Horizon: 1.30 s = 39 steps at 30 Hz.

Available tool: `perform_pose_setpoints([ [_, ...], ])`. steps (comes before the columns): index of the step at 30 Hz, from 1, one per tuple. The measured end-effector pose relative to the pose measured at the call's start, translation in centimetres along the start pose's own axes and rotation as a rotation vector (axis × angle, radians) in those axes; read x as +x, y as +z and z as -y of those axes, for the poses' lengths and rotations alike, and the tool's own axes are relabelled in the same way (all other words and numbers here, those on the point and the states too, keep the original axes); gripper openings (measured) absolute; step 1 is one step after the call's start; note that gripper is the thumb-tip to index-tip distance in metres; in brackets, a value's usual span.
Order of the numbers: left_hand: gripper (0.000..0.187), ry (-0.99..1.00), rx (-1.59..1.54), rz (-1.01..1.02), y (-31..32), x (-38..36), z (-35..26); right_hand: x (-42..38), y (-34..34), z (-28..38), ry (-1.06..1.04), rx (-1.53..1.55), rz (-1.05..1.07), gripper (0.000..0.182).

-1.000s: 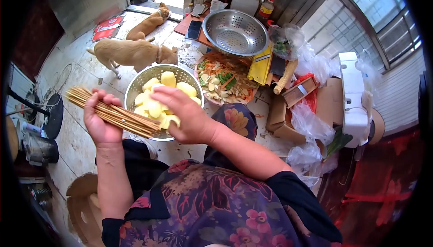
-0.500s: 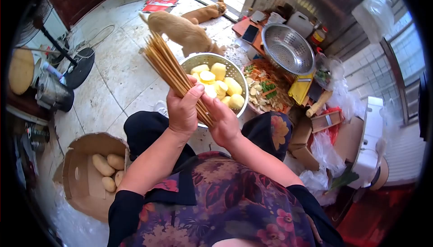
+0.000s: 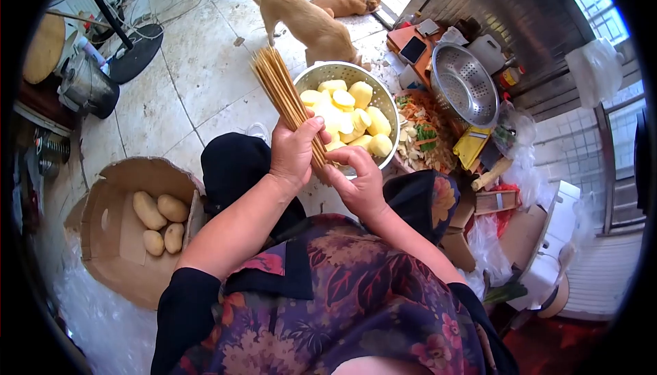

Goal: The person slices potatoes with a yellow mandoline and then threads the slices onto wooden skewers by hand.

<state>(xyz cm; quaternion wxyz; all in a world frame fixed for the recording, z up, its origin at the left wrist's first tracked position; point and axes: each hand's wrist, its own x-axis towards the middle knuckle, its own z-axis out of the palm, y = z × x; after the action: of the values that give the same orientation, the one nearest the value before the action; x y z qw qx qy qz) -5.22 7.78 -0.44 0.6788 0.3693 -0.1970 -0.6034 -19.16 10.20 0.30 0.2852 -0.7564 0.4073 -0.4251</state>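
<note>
My left hand (image 3: 295, 153) is wrapped around a thick bundle of bamboo skewers (image 3: 282, 91), which leans up and to the left. At the lower end of the bundle, my right hand (image 3: 359, 182) has its fingers curled, with thumb and forefinger pinching the stick ends. Just beyond the hands, a metal colander (image 3: 391, 105) holds several peeled potatoes (image 3: 361, 92), some showing pale cut faces. The left hand overlaps the colander's near side.
Unpeeled potatoes (image 3: 149, 209) lie in a cardboard box (image 3: 109, 265) at left. Two dogs, one standing (image 3: 301, 20) and one lying (image 3: 350, 5), are beyond the colander. Vegetable scraps (image 3: 421, 128), an empty-looking steel colander (image 3: 465, 81) and a phone (image 3: 413, 49) are at right.
My right hand has gone from lying along the bundle to pinching its lower end with curled fingers. The left hand keeps its hold. The whole view has shifted slightly.
</note>
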Motion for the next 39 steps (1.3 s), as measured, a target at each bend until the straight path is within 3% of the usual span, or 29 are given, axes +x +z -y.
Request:
perform_pose_setpoints([
  [4, 0.013, -0.032, 0.007, -0.051, -0.6, -0.5, 0.4, -0.7, 0.7, -0.6, 0.182, 0.031, 0.062, 0.013],
  [6, 0.013, -0.038, -0.004, -0.062, -0.9, -0.8, 0.5, -1.2, 1.1, -1.7, 0.412, 0.302, 0.080, 0.013],
  [8, 0.014, -0.127, -0.115, -0.012, -1.2, -1.0, 0.3, -1.2, 0.7, -1.6, 0.407, 0.268, 0.104, 0.011],
  [10, 0.015, -0.155, -0.154, 0.021, -1.5, -1.1, 0.4, -1.2, 0.5, -1.4, 0.563, 0.494, 0.139, 0.009],
  [20, 0.030, -0.315, -0.282, 0.149, -3.3, -1.0, 1.1, -2.3, 0.7, -3.4, 0.569, 0.540, 0.191, 0.007],
  [26, 0.035, -0.326, -0.270, 0.125, -3.6, -1.2, 1.7, -2.7, 0.8, -3.8, 0.649, 0.599, 0.130, 0.007],
  [31, 0.035, -0.348, -0.272, 0.144, -3.6, -1.3, 1.7, -2.6, 0.2, -2.9, 0.780, 0.751, 0.212, 0.014],
  [36, 0.032, -0.307, -0.005, 0.164, -3.4, -1.6, 1.8, -3.2, 0.5, -4.1, 0.704, 0.606, 0.350, 0.019],
  [39, 0.029, -0.302, 0.055, 0.213, -3.1, -1.7, 1.6, -3.3, 0.4, -4.0, 0.687, 0.546, 0.322, 0.016],
])
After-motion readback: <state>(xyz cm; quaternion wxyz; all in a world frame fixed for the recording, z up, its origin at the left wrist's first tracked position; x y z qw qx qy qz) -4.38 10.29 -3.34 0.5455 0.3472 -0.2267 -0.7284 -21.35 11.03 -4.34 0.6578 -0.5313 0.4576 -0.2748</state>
